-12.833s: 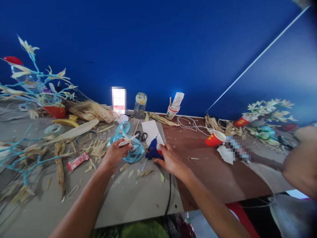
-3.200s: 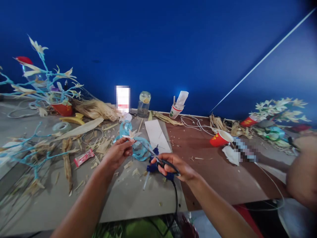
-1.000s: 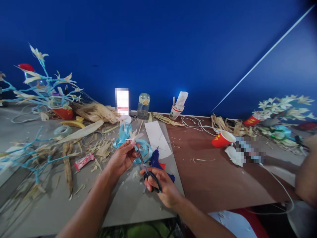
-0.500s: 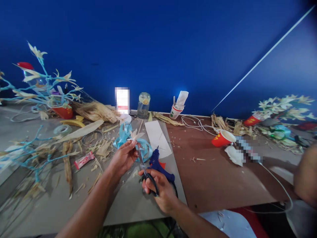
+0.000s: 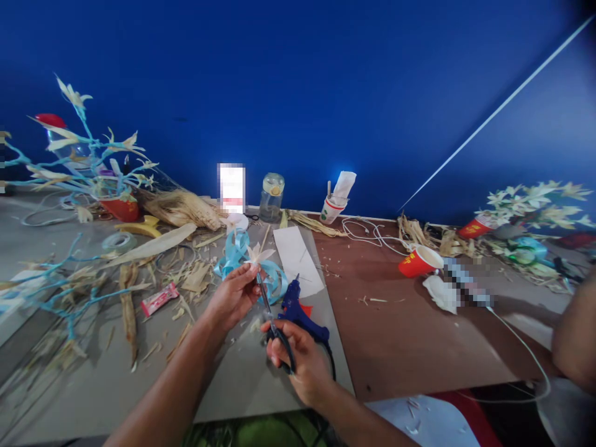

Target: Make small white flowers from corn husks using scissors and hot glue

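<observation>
My left hand (image 5: 233,297) pinches a small pale husk flower (image 5: 259,254) by its base, above the grey table top (image 5: 233,379). My right hand (image 5: 298,360) grips black-handled scissors (image 5: 272,320), whose blades point up to the flower's base beside my left fingertips. A blue glue gun (image 5: 298,310) lies on the table just right of the scissors, its black cord running off the near edge. A coil of light blue ribbon (image 5: 242,257) lies behind the flower.
Husk scraps litter the left side, with a pink wrapper (image 5: 159,298), a blue-branched flower arrangement in a red pot (image 5: 116,205), a glass jar (image 5: 270,197), white paper (image 5: 296,251) and a tipped red cup (image 5: 416,261). Another person's arm (image 5: 575,335) is at the right edge.
My right hand left the glue gun and took up the scissors, then brought them to the flower. In the last second the hands barely moved; the scissors sit slightly lower.
</observation>
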The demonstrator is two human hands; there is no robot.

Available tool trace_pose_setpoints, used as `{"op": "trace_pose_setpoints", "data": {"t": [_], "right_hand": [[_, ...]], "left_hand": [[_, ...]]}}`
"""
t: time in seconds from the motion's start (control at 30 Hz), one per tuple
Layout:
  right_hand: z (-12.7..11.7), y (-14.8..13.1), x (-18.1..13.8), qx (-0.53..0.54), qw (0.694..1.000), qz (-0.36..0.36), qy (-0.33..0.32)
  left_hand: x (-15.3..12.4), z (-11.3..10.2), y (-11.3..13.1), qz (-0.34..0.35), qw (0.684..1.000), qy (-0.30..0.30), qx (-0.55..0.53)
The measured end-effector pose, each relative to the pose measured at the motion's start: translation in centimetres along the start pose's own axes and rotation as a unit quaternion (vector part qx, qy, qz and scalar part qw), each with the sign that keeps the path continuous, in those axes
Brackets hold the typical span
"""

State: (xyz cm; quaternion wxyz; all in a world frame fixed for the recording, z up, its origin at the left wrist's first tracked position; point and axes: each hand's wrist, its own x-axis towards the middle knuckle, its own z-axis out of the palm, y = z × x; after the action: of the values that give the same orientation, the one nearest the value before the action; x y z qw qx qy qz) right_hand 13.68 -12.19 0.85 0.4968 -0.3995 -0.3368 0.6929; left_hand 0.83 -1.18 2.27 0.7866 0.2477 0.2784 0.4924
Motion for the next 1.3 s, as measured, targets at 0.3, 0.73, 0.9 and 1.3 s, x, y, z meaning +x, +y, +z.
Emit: {"op": "trace_pose_setpoints", "data": {"t": [0.3,0.73,0.9,1.3], "right_hand": [[0.37,0.50,-0.26,-0.002,1.000,-0.003,0.009],[0.66,0.66,-0.05,-0.001,1.000,0.002,0.012],[0.44,0.84,-0.14,-0.002,1.000,0.000,0.011],[0.64,0.76,0.11,0.006,1.000,-0.010,0.005]], "left_hand": [[-0.23,0.14,-0.08,0.004,1.000,-0.001,0.004],[-0.28,0.27,-0.17,-0.013,1.000,-0.007,-0.007],[-0.32,0.25,-0.32,-0.007,1.000,-0.007,-0.012],[-0.67,0.72,-0.40,-0.015,1.000,-0.022,-0.010]]}}
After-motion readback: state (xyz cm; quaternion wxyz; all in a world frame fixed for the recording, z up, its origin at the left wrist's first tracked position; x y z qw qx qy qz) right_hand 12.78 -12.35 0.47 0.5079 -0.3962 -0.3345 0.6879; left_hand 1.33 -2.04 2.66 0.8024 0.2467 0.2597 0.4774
